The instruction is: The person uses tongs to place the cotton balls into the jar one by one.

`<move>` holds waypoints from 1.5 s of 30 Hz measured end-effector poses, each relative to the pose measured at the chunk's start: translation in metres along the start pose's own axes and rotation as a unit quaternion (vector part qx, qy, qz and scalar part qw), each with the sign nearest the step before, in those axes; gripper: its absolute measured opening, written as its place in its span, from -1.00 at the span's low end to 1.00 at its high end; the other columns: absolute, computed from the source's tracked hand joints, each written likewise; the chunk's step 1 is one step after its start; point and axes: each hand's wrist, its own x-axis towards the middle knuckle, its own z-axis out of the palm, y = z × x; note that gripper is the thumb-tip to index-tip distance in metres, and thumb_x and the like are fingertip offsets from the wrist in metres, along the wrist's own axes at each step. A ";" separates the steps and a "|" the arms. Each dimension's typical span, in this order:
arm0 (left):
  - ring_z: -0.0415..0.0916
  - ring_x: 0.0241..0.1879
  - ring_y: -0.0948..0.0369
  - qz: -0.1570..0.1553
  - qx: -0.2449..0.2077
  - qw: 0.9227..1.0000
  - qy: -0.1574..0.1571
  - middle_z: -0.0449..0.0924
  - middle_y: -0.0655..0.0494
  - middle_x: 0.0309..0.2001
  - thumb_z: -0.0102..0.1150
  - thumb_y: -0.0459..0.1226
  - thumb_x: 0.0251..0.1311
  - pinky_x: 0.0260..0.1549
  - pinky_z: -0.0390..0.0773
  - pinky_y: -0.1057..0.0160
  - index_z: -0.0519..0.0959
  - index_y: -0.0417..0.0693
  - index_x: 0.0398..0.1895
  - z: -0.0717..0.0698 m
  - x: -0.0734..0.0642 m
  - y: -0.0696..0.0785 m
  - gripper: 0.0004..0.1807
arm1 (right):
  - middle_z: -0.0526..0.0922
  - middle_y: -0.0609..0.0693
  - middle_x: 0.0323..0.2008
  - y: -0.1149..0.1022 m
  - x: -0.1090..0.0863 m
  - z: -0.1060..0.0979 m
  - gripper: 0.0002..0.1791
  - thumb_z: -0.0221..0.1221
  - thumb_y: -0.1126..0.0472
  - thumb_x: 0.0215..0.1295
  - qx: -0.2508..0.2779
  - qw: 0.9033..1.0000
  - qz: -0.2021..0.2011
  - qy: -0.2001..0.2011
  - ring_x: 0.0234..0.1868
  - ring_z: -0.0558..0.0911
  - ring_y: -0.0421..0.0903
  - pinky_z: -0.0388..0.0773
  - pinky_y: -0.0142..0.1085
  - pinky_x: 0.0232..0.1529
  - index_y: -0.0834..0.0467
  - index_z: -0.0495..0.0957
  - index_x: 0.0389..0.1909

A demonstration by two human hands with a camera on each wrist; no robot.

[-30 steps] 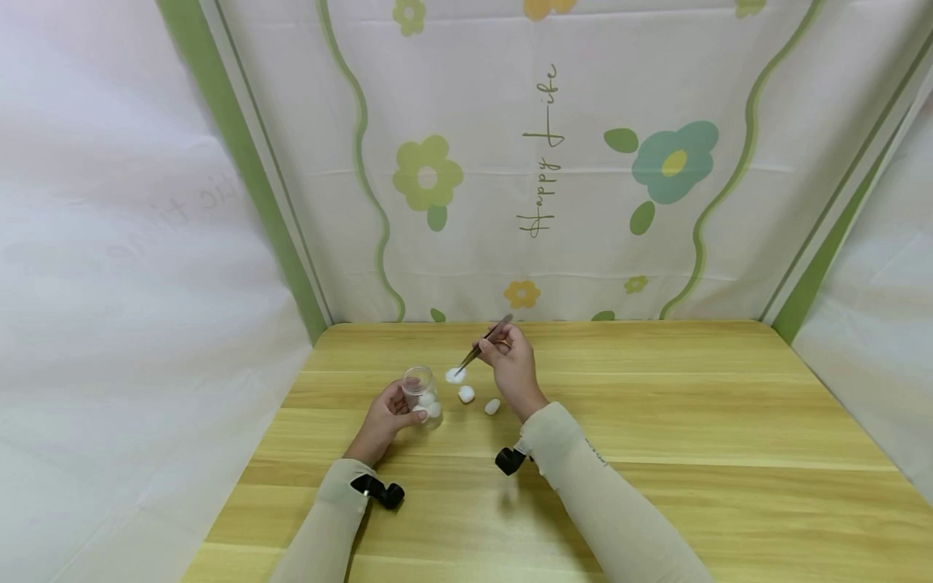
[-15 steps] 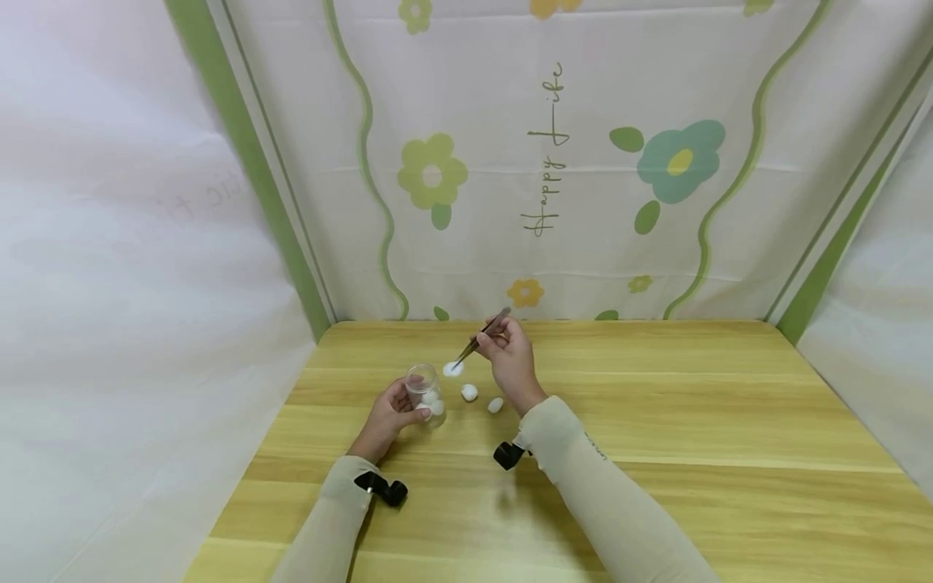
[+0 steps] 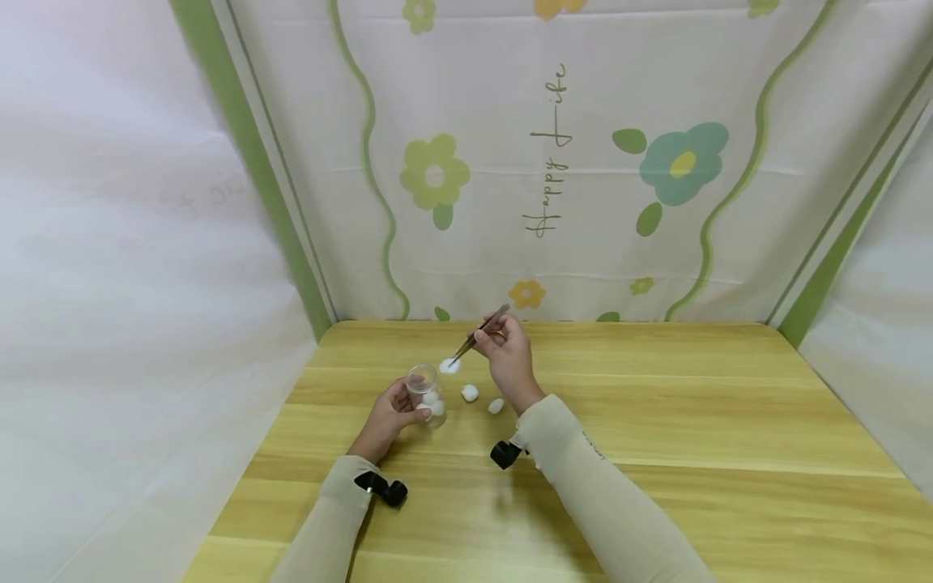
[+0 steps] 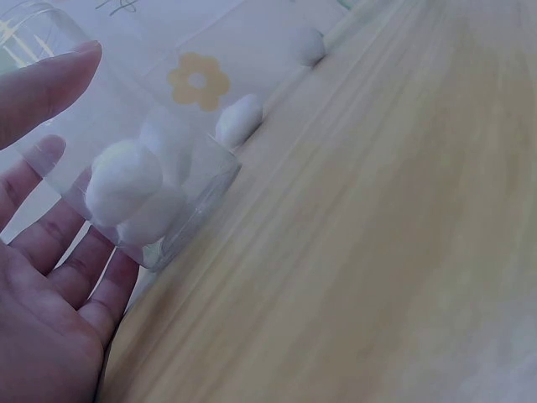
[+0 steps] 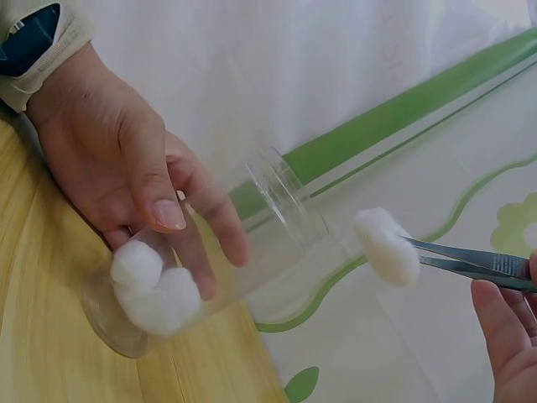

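Note:
My left hand (image 3: 388, 419) grips a clear jar (image 3: 424, 380) that stands on the table, thumb on the near side and fingers round the back. Several white cotton balls (image 5: 159, 294) lie at the bottom of the jar, whose mouth has no lid. With my right hand (image 3: 509, 360) I hold metal tweezers (image 5: 470, 262), pinched between thumb and fingers. Their tips grip one cotton ball (image 5: 387, 246), which hangs in the air just beyond the jar's rim, apart from it. Two loose cotton balls (image 3: 470, 393) lie on the table to the right of the jar.
The wooden table (image 3: 692, 421) reaches to a patterned cloth (image 3: 481, 105) at the back. White cloth walls (image 3: 146, 202) stand at both sides. A black wrist camera (image 3: 382, 488) is strapped to each sleeve.
My right hand has moved slightly up and to the left, bringing the tweezers' cotton ball closer to the jar mouth. The left hand and jar stay in place; the head view has shifted slightly.

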 end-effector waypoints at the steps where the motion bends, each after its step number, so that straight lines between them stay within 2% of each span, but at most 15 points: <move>1: 0.41 0.17 0.01 0.000 0.000 1.000 0.000 0.47 -0.11 0.19 0.45 -0.36 0.03 0.07 0.45 0.27 0.38 -0.14 0.29 0.000 0.000 0.000 -0.29 | 0.44 0.35 -0.08 0.000 0.000 0.001 -0.71 0.12 0.42 0.36 0.000 1.000 0.001 0.001 0.01 0.56 0.28 0.57 -0.18 -0.01 0.32 0.37 0.05; 7: 0.42 0.16 0.02 -0.001 0.002 1.000 0.007 0.49 -0.11 0.17 0.47 -0.35 0.02 0.07 0.45 0.30 0.41 -0.12 0.26 -0.001 0.001 -0.002 -0.31 | 0.38 0.47 0.00 -0.002 0.000 0.005 -0.71 0.12 0.39 0.37 -0.003 1.000 0.011 0.001 0.03 0.57 0.24 0.56 -0.19 0.01 0.32 0.36 0.07; 13: 0.43 0.15 0.01 -0.002 0.007 1.000 0.007 0.49 -0.13 0.16 0.47 -0.35 0.02 0.06 0.46 0.28 0.40 -0.13 0.26 -0.001 0.002 -0.002 -0.31 | 0.41 0.37 -0.03 -0.002 -0.001 0.008 -0.71 0.11 0.39 0.38 -0.004 1.000 0.015 0.004 0.02 0.58 0.20 0.56 -0.20 0.01 0.31 0.36 0.07; 19: 0.43 0.15 0.03 -0.008 0.007 1.000 0.008 0.49 -0.11 0.17 0.46 -0.37 0.02 0.05 0.46 0.29 0.41 -0.16 0.26 -0.001 0.002 0.000 -0.32 | 0.44 0.36 -0.06 0.001 -0.001 0.011 -0.73 0.11 0.43 0.37 -0.001 1.000 0.000 0.000 -0.03 0.62 0.12 0.57 -0.18 -0.01 0.30 0.38 0.04; 21: 0.42 0.16 0.03 -0.012 0.008 1.000 0.004 0.49 -0.12 0.17 0.44 -0.39 0.05 0.06 0.45 0.29 0.40 -0.18 0.26 0.001 -0.001 0.008 -0.33 | 0.47 0.31 -0.10 0.002 -0.001 0.012 -0.74 0.12 0.44 0.37 0.002 1.000 -0.005 0.000 -0.05 0.63 0.11 0.57 -0.17 -0.01 0.30 0.39 0.03; 22: 0.42 0.16 0.03 -0.015 0.010 1.000 0.002 0.49 -0.12 0.18 0.42 -0.40 0.06 0.07 0.45 0.29 0.40 -0.19 0.26 0.002 -0.002 0.012 -0.34 | 0.48 0.28 -0.11 0.002 -0.001 0.012 -0.74 0.12 0.44 0.36 0.003 1.000 -0.007 0.000 -0.05 0.63 0.11 0.57 -0.17 -0.02 0.30 0.39 0.03; 26: 0.39 0.19 0.04 -0.024 0.008 1.000 -0.004 0.46 -0.11 0.21 0.39 -0.44 0.08 0.12 0.42 0.25 0.38 -0.20 0.29 0.002 -0.001 0.012 -0.34 | 0.50 0.22 -0.15 0.003 -0.002 0.015 -0.75 0.12 0.46 0.36 0.005 1.000 -0.009 0.001 -0.02 0.61 0.20 0.58 -0.17 -0.03 0.31 0.39 0.02; 29: 0.39 0.20 0.06 -0.023 0.003 1.000 -0.002 0.46 -0.09 0.22 0.39 -0.42 0.09 0.12 0.41 0.26 0.37 -0.16 0.30 -0.001 0.003 0.000 -0.33 | 0.50 0.27 -0.14 0.003 -0.002 0.016 -0.74 0.12 0.45 0.36 0.002 1.000 -0.007 0.001 0.01 0.58 0.28 0.58 -0.19 -0.03 0.31 0.39 0.02; 32: 0.39 0.20 0.06 -0.019 0.006 1.000 0.002 0.45 -0.10 0.21 0.40 -0.40 0.09 0.12 0.41 0.28 0.37 -0.16 0.30 -0.001 0.003 -0.001 -0.33 | 0.48 0.33 -0.11 0.003 -0.003 0.018 -0.74 0.12 0.45 0.36 0.002 1.000 -0.005 0.000 0.03 0.56 0.31 0.58 -0.19 -0.03 0.31 0.38 0.03; 42: 0.40 0.18 0.01 -0.011 0.001 1.000 0.001 0.47 -0.11 0.18 0.46 -0.33 0.03 0.08 0.44 0.28 0.39 -0.12 0.28 0.000 0.002 0.000 -0.30 | 0.45 0.41 -0.07 0.007 -0.006 0.023 -0.71 0.12 0.45 0.35 0.016 1.000 0.001 0.000 0.03 0.54 0.36 0.57 -0.18 -0.02 0.33 0.37 0.05; 45: 0.39 0.19 0.01 -0.009 -0.001 1.000 0.000 0.47 -0.12 0.19 0.46 -0.33 0.04 0.09 0.44 0.28 0.38 -0.12 0.28 0.000 0.001 0.000 -0.30 | 0.48 0.35 -0.10 0.008 -0.006 0.024 -0.71 0.13 0.43 0.35 0.015 1.000 0.000 0.001 0.01 0.57 0.30 0.57 -0.18 -0.02 0.32 0.38 0.05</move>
